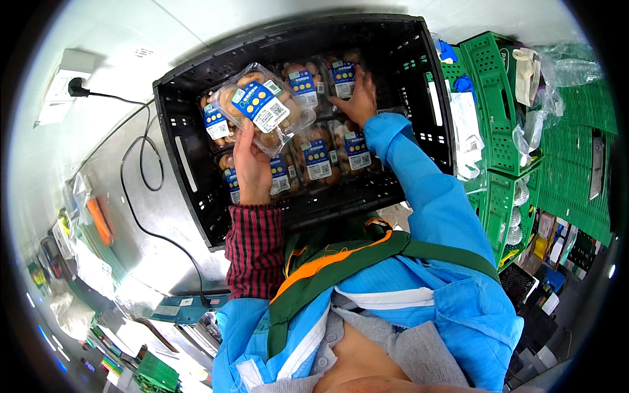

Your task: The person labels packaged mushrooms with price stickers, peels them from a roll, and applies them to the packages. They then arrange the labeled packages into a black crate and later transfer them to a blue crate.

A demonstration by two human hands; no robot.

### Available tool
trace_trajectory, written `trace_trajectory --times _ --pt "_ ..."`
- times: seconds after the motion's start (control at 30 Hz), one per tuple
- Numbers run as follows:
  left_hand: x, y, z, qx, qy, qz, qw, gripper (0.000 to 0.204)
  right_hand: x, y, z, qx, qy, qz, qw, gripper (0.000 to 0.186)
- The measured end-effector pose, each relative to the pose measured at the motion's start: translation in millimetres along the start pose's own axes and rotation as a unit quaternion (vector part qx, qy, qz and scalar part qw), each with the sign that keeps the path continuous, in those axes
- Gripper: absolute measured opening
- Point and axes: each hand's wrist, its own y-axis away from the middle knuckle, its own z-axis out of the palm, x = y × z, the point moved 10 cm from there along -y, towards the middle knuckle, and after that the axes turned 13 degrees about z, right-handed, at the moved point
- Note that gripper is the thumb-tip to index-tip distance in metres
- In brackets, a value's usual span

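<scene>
A black plastic crate (314, 213) holds several clear punnets of brown, round produce that looks like mushrooms, each with a blue and white label. My left hand (253, 167) grips one such punnet (262, 105) by its near side, lifted and tilted above the others at the crate's left. Part of that hand's grip is hidden by the pack. Toward the far side, my right hand (359, 98) rests against another punnet (343, 73), thumb and fingers spread around its near right corner. Nearer to me, more punnets (317, 157) lie in a row.
Green plastic crates (488, 98) stand stacked to the right, with clear plastic bags (557, 78) about them. At left, a black cable (124, 190) runs from a wall plug across a metal surface (173, 242) beside the black crate.
</scene>
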Motion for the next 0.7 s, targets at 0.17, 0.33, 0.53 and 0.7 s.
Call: trace_trajectory --times 0.17,0.33,0.53,0.7 --pt "-2.4 -0.8 8.5 -0.025 -0.012 -0.002 1.0 0.037 -10.0 4.1 -13.4 -0.008 0.069 -0.006 0.998 0.103" --pt "-7.4 10.6 46.3 -0.112 -0.101 0.005 0.989 0.039 -38.7 20.2 -27.1 -0.193 -0.248 -0.008 0.949 0.092" --pt "-66.4 25.4 116.8 -0.227 -0.115 -0.127 0.959 0.047 -47.3 57.0 -74.2 -0.324 -0.497 0.092 0.799 0.072" --pt "-106.0 -18.5 125.8 -0.324 -0.445 0.17 0.817 0.056 19.2 4.0 -128.3 -0.131 -0.363 0.036 0.922 0.066"
